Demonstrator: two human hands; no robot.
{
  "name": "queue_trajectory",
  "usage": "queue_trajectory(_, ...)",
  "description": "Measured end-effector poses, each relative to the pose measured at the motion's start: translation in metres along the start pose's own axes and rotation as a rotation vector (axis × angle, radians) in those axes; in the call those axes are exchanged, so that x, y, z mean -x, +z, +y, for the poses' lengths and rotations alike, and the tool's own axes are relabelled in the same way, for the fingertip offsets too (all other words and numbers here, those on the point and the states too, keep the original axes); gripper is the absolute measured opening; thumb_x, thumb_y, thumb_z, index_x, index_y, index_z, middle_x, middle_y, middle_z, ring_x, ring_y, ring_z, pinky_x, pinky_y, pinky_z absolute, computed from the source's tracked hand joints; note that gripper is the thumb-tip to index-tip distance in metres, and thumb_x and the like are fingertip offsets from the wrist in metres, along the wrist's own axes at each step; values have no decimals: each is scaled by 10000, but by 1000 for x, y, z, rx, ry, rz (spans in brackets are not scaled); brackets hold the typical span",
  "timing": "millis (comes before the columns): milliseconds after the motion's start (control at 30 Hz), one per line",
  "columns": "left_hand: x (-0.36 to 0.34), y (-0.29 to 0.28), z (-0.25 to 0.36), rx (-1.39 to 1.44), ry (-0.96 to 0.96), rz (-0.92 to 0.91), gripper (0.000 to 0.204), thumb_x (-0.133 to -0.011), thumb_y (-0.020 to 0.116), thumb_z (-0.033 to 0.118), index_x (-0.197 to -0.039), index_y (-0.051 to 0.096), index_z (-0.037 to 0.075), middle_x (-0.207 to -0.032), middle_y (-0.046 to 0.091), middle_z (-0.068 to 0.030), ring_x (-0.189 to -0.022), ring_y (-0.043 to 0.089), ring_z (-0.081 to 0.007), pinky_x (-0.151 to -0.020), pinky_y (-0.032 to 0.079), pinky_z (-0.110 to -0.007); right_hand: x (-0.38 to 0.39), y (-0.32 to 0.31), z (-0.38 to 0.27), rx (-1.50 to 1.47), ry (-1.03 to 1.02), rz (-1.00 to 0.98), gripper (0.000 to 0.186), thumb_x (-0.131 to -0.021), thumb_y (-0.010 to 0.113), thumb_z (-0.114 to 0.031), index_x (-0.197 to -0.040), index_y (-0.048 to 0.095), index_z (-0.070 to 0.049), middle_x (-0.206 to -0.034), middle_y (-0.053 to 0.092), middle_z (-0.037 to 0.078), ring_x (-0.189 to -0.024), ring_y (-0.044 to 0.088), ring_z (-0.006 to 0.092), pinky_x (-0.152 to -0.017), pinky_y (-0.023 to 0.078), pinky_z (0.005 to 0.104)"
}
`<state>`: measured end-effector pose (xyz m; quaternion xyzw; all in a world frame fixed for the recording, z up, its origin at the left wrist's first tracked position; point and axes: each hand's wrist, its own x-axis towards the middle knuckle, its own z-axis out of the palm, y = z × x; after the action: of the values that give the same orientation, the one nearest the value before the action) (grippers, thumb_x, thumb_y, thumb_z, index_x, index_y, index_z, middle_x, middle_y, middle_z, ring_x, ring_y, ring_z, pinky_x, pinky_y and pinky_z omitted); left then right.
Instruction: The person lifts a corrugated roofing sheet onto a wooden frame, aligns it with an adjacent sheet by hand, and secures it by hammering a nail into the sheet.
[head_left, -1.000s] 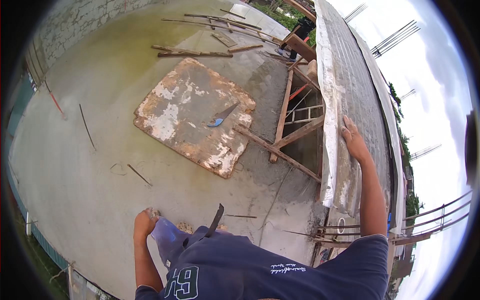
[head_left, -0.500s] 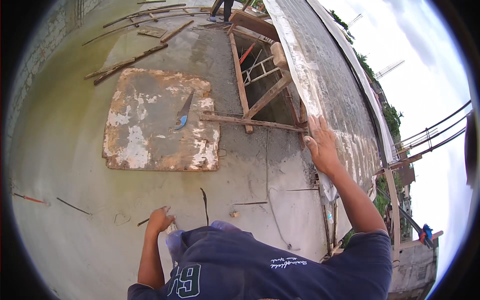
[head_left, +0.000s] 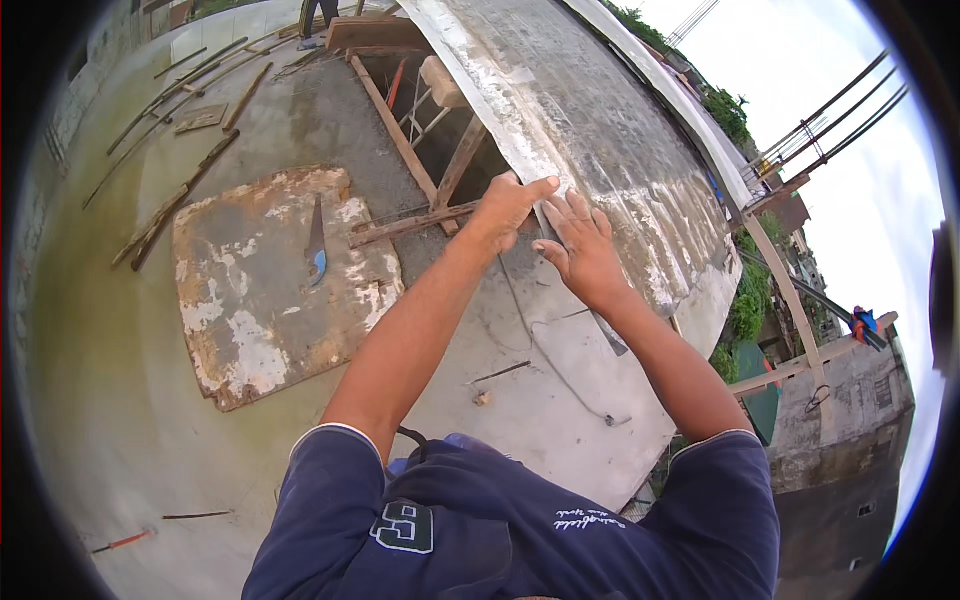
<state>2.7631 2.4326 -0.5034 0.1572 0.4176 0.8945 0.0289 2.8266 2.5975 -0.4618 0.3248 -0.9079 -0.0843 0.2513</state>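
Note:
A large, weathered grey sheet [head_left: 600, 130] with white smears and ridges slants across the right half, a whitish strip [head_left: 478, 90] along its left edge. My left hand [head_left: 508, 210] is closed round that edge, thumb on top and the other fingers hidden beneath. Close beside it, my right hand [head_left: 588, 248] lies against the edge with its fingers spread and stretched out. To the left, a hand saw [head_left: 317, 240] with a blue handle rests on a stained, rough-edged board [head_left: 235, 290].
A timber-framed floor opening [head_left: 425, 120] lies beyond my left hand, with a wooden bar [head_left: 410, 225] at its near end. Wooden poles [head_left: 185, 195] lie on the wet concrete floor [head_left: 110, 420]. A person [head_left: 318, 20] stands far off. A cord [head_left: 545, 350] trails over the concrete.
My left hand has come up from beside my body and taken hold of the sheet's edge. My right hand remains at the edge. The view has turned.

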Motion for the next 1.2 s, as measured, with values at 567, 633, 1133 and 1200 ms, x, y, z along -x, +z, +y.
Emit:
queue_trajectory(567, 11, -1, -25, 273, 114, -213, 520, -887, 728, 264, -1288, 546, -13, -1113, 645, -89, -993, 642, -175, -831, 555, -347, 41, 11, -31, -82, -236, -8, 768, -841, 728, -426, -1457, 441, -69, -1573, 257, 273, -1462, 233, 465, -1171, 212, 573)
queue_trajectory(633, 29, 0, -22, 185, 128, -157, 678, -902, 704, 456, -1350, 488, -4, -1198, 622, -120, -973, 657, -211, -777, 583, -387, 43, -5, -29, -126, -279, -51, 788, -858, 723, -355, -1504, 366, -79, -1593, 219, 270, -1460, 223, 483, -1177, 213, 558)
queue_trajectory(1133, 310, -303, -174, -149, -433, 507, 527, -890, 673, 415, -1255, 567, 50, -1102, 647, -86, -887, 642, -220, -720, 513, -369, 5, -105, -171, -860, -337, -286, 663, -879, 716, -441, -1358, 563, -10, -1208, 681, 212, -1164, 644, 351, -1035, 446, 426)
queue_trajectory(1200, 358, -328, -187, -90, -416, 662, 507, -893, 667, 410, -1238, 571, 52, -1084, 651, -83, -873, 641, -210, -712, 510, -367, 5, -53, -184, -900, -312, -522, 609, -888, 724, -386, -1342, 572, -9, -1204, 681, 216, -1149, 653, 327, -1003, 470, 409)
